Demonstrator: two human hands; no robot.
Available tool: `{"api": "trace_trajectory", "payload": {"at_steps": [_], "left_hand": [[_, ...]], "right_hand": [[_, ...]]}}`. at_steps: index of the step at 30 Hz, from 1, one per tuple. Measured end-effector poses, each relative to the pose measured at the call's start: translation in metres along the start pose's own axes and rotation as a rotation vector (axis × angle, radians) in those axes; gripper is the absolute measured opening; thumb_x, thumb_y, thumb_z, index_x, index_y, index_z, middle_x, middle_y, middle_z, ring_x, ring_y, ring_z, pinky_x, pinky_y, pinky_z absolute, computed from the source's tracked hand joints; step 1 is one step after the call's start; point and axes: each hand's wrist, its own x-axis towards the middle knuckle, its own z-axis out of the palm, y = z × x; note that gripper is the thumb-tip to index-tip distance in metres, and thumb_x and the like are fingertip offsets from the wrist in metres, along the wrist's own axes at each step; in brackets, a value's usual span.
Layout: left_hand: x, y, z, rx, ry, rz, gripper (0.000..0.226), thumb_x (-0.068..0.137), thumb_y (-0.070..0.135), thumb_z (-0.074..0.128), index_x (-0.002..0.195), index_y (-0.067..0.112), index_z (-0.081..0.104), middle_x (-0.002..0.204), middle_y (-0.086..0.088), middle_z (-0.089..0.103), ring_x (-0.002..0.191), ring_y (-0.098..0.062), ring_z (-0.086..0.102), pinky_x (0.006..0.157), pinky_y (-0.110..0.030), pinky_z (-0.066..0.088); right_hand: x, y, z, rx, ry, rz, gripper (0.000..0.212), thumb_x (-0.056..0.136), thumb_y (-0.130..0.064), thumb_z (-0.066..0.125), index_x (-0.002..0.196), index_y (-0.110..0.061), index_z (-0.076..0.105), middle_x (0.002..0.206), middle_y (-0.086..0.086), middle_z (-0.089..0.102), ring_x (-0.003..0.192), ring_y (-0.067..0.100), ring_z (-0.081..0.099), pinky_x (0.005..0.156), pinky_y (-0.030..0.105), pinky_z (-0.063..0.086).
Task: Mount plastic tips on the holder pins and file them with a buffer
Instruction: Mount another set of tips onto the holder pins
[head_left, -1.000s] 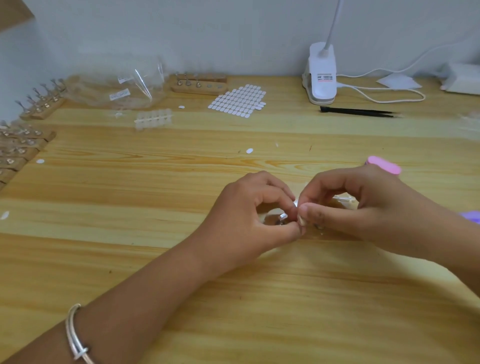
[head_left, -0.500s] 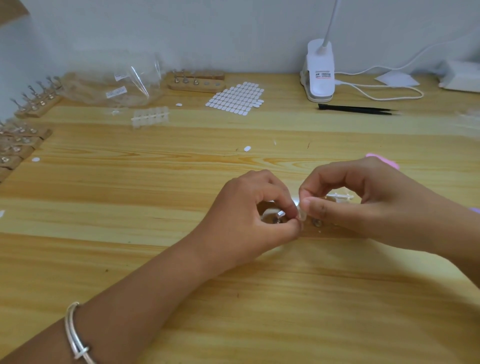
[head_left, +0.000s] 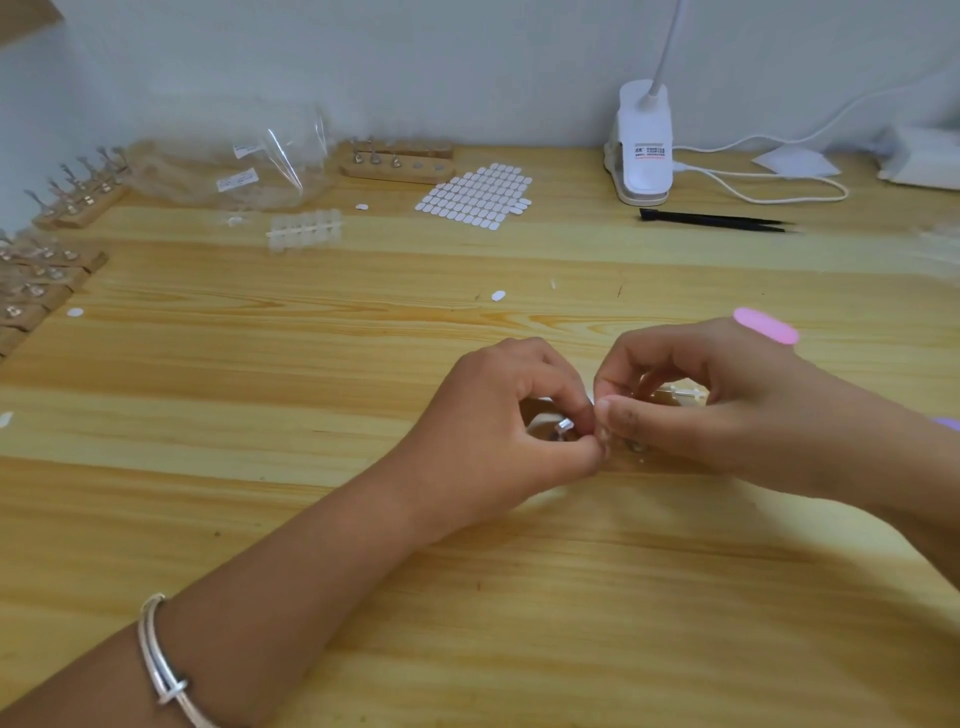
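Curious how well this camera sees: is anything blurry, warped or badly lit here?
Head view: light is soft and even, faint shadows under the left hand and right hand; head view: the plastic bag far left looks smeared; head view: the table shows a nearly straight far edge, little warping; the small clear piece both pinch is half hidden.
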Motion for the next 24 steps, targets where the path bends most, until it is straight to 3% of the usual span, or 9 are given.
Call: {"api": "trace_trajectory", "payload": {"at_steps": [2, 5, 8, 12, 15, 18, 21, 24], "left_hand": [[0.0, 0.0, 0.0, -0.004, -0.005, 0.005, 0.009, 0.072, 0.01, 0.084, 0.071, 0.013, 0.075, 0.085, 0.005, 0.066, 0.085, -0.011, 0.065, 0.078, -0.038, 0.055], [0.0, 0.0, -0.001, 0.002, -0.014, 0.004, 0.009, 0.073, 0.011, 0.084, 0.072, 0.014, 0.075, 0.086, 0.005, 0.066, 0.084, -0.009, 0.065, 0.074, -0.026, 0.055], [0.0, 0.0, -0.001, -0.006, -0.011, -0.003, 0.009, 0.073, 0.011, 0.084, 0.072, 0.014, 0.075, 0.085, 0.006, 0.065, 0.082, -0.008, 0.064, 0.072, -0.022, 0.053], [0.0, 0.0, -0.001, 0.014, -0.001, -0.004, 0.012, 0.07, 0.009, 0.084, 0.071, 0.017, 0.075, 0.085, 0.009, 0.066, 0.084, -0.009, 0.063, 0.076, -0.029, 0.052], [0.0, 0.0, -0.001, 0.012, 0.001, 0.002, 0.014, 0.07, 0.009, 0.085, 0.071, 0.019, 0.075, 0.085, 0.009, 0.066, 0.085, -0.009, 0.063, 0.076, -0.028, 0.052], [-0.001, 0.0, -0.001, -0.003, -0.004, 0.004, 0.011, 0.071, 0.009, 0.085, 0.074, 0.015, 0.077, 0.085, 0.006, 0.066, 0.084, -0.01, 0.064, 0.076, -0.035, 0.053], [0.0, 0.001, -0.001, -0.01, -0.003, 0.009, 0.01, 0.072, 0.01, 0.085, 0.075, 0.012, 0.077, 0.085, 0.004, 0.066, 0.085, -0.013, 0.064, 0.077, -0.04, 0.053], [0.0, 0.001, -0.001, -0.008, -0.007, 0.015, 0.01, 0.072, 0.011, 0.086, 0.075, 0.011, 0.077, 0.085, 0.003, 0.066, 0.084, -0.012, 0.064, 0.076, -0.039, 0.054]], "right_hand": [[0.0, 0.0, 0.0, 0.011, 0.002, 0.008, 0.008, 0.078, -0.031, 0.064, 0.073, -0.026, 0.068, 0.073, -0.009, 0.07, 0.071, 0.023, 0.065, 0.067, 0.038, 0.053], [-0.001, -0.001, 0.0, -0.054, 0.019, -0.028, 0.01, 0.078, -0.032, 0.064, 0.069, -0.029, 0.066, 0.07, -0.013, 0.067, 0.066, 0.011, 0.06, 0.061, 0.02, 0.044], [-0.003, -0.002, -0.001, -0.178, 0.053, -0.063, 0.009, 0.078, -0.032, 0.064, 0.069, -0.032, 0.066, 0.073, -0.016, 0.066, 0.082, 0.006, 0.056, 0.069, 0.01, 0.035], [-0.005, -0.003, -0.007, -0.226, 0.113, -0.079, 0.006, 0.078, -0.035, 0.067, 0.077, -0.033, 0.073, 0.082, -0.021, 0.067, 0.095, 0.006, 0.057, 0.065, 0.005, 0.034], [-0.008, -0.005, -0.009, -0.213, 0.119, -0.104, 0.008, 0.074, -0.035, 0.072, 0.078, -0.031, 0.077, 0.078, -0.02, 0.068, 0.097, 0.009, 0.06, 0.072, 0.009, 0.039], [-0.011, -0.007, -0.007, -0.28, 0.101, -0.134, 0.009, 0.072, -0.038, 0.074, 0.077, -0.032, 0.078, 0.073, -0.021, 0.068, 0.099, 0.006, 0.059, 0.083, 0.028, 0.046], [-0.01, -0.009, -0.003, -0.349, 0.1, -0.13, 0.011, 0.07, -0.041, 0.071, 0.075, -0.034, 0.077, 0.075, -0.023, 0.063, 0.099, -0.001, 0.054, 0.085, 0.027, 0.041], [-0.009, -0.011, -0.003, -0.34, 0.069, -0.088, 0.004, 0.07, -0.043, 0.07, 0.073, -0.042, 0.072, 0.086, -0.023, 0.063, 0.112, 0.001, 0.054, 0.088, 0.023, 0.039]]}}
